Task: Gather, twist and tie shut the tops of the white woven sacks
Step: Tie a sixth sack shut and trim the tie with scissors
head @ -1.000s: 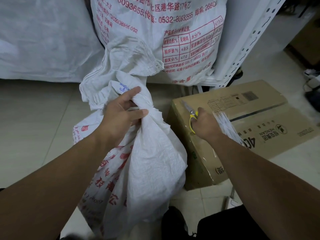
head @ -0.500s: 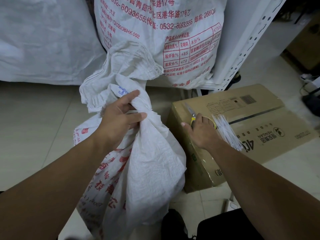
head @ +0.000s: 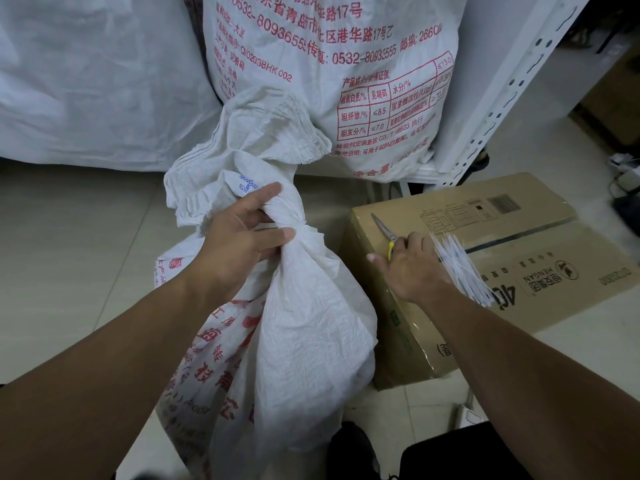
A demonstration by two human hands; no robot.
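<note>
- The sack [head: 304, 323] stands on the floor just left of the box [head: 519, 244], its top gathered and twisted into a tight neck [head: 294, 216] with the loose mouth flaring above.
- Our left hand [head: 239, 251] is curled round that neck, thumb above and fingers below, which keeps the twist from unwinding.
- A crease rings the neck on the box side of our fingers; we cannot tell whether a tie already sits there.
- Our right hand [head: 412, 268] lies on the box's top, fingers loosely flat and thumb spread, covering the yellow handle of the scissors [head: 382, 226]. It grips nothing that we can see.
- A bundle of white ties [head: 460, 268] lies on the box, touching that hand's far side.
- We judge that the step in hand is the tying: the twist is made and held, and the binding is being seen to.
- Next, we likely need one tie pinched free of the bundle without slackening the left grip.
- Beyond the box, a printed sack [head: 346, 81] leans beside a rack post [head: 512, 74].
</note>
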